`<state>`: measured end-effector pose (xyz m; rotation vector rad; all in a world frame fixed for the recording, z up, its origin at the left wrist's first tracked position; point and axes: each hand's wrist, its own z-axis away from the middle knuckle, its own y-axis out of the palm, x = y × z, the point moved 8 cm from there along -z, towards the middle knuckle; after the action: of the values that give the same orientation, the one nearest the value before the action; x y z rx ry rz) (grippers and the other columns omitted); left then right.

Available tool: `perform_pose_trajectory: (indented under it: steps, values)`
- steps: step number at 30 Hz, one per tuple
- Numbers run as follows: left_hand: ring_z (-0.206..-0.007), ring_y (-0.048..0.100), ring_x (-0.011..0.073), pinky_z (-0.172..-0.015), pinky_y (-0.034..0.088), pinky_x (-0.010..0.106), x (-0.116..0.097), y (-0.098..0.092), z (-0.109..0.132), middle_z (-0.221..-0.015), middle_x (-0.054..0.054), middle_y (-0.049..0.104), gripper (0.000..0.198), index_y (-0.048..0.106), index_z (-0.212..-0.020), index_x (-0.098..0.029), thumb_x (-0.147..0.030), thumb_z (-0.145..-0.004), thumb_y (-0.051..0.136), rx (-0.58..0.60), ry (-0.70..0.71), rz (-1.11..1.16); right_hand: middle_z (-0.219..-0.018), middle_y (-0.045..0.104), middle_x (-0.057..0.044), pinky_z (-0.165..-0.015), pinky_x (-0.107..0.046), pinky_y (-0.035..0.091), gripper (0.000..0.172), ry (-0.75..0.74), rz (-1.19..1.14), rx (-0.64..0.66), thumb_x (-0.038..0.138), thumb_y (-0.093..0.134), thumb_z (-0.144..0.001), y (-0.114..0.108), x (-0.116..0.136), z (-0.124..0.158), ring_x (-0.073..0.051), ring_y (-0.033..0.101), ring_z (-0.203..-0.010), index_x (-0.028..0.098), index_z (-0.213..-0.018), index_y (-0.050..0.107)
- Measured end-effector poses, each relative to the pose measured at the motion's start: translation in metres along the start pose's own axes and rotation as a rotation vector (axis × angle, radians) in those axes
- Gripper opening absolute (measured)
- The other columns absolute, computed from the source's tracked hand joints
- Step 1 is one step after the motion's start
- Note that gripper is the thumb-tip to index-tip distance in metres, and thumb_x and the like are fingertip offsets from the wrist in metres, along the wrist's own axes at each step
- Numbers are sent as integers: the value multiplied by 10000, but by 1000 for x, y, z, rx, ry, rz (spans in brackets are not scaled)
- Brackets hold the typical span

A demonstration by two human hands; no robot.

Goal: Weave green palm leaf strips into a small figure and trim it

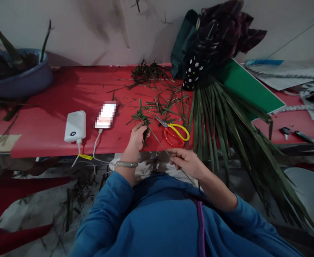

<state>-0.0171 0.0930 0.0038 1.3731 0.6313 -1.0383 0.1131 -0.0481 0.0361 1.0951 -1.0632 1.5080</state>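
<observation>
My left hand (139,136) is closed around a small bundle of woven green leaf strips (140,115), held over the front edge of the red table. One long thin leaf strip (158,140) runs from that bundle down to the right. My right hand (185,161) pinches this strip in front of the table edge, and its tail hangs on past the fingers toward my lap. Scissors (176,132) with one yellow and one red handle lie on the table between and beyond my hands, blades pointing at the bundle. My left fingers hide the bundle's lower part.
Cut leaf scraps (167,101) litter the red table (74,85). A large palm leaf (213,117) hangs over the edge at right. At left are a white power bank (75,125), a phone (106,115) on a cable, and a blue basin (20,80). Keys (285,132) lie far right.
</observation>
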Motion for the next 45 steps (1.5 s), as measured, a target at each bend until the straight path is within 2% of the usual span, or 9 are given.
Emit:
perform_pose_trajectory:
  steps: [5, 11, 17, 23, 28, 31, 34, 37, 45]
  values:
    - [-365, 374, 18, -349, 255, 140, -1, 3, 1, -488, -38, 473, 158, 605, -766, -136, -264, -678, 572, 9, 19, -63, -568, 521, 52, -437, -182, 376, 355, 43, -88, 95, 223, 490, -732, 17, -2, 0, -45, 452, -435, 150, -1077, 537]
    - [-378, 388, 26, -375, 284, 143, -6, 5, 4, -486, -53, 486, 152, 545, -721, -167, -312, -694, 584, -27, 106, -144, -552, 505, 60, -451, -167, 363, 299, 89, -51, 192, 213, 452, -763, 26, -12, 2, -37, 454, -448, 142, -1042, 533]
    - [-556, 538, 62, -608, 454, 203, -2, 4, 1, -618, -24, 578, 117, 571, -724, -151, -255, -676, 595, -40, 142, -75, -546, 512, 67, -442, -165, 379, 216, 146, -175, 175, 163, 446, -708, 29, -18, -1, -44, 458, -444, 153, -919, 488]
    - [-612, 578, 86, -692, 467, 253, 2, 4, 0, -654, -9, 601, 133, 572, -754, -149, -249, -670, 594, -31, 122, -31, -514, 495, 89, -410, -160, 337, 376, 123, -316, 188, 180, 471, -695, 40, -13, -23, -48, 435, -409, 170, -1067, 419]
    - [-548, 547, 77, -580, 448, 212, 1, 2, 0, -609, -23, 571, 98, 539, -720, -160, -246, -681, 568, -57, 110, -58, -470, 480, 83, -385, -174, 289, 260, 66, -466, 102, 303, 480, -732, 44, 2, -56, -48, 395, -364, 171, -956, 479]
    - [-479, 481, 58, -468, 380, 172, 1, 1, -1, -571, -39, 533, 96, 518, -697, -166, -252, -683, 560, -69, 115, -98, -416, 417, 98, -357, -176, 240, 234, 44, -479, 47, 312, 477, -729, 43, 8, -66, -43, 329, -331, 160, -904, 506]
    - [-432, 397, 34, -425, 316, 153, -1, 1, -1, -540, -56, 485, 88, 536, -702, -166, -247, -679, 563, -78, 144, -130, -393, 382, 107, -348, -176, 213, 248, 36, -491, -7, 298, 480, -724, 38, 8, -67, -41, 304, -324, 153, -922, 516]
    - [-441, 391, 35, -429, 308, 154, -2, 0, -1, -523, -59, 459, 91, 552, -695, -168, -255, -675, 569, -105, 164, -167, -395, 385, 105, -347, -177, 211, 251, 8, -510, -32, 288, 486, -726, 34, 9, -64, -41, 306, -328, 153, -934, 521]
    - [-412, 328, 25, -407, 271, 156, -3, -1, 2, -507, -68, 415, 170, 560, -730, -155, -317, -679, 577, -129, 180, -209, -378, 372, 110, -331, -171, 197, 231, -16, -518, 0, 269, 469, -735, 40, 13, -59, -35, 272, -310, 149, -928, 510]
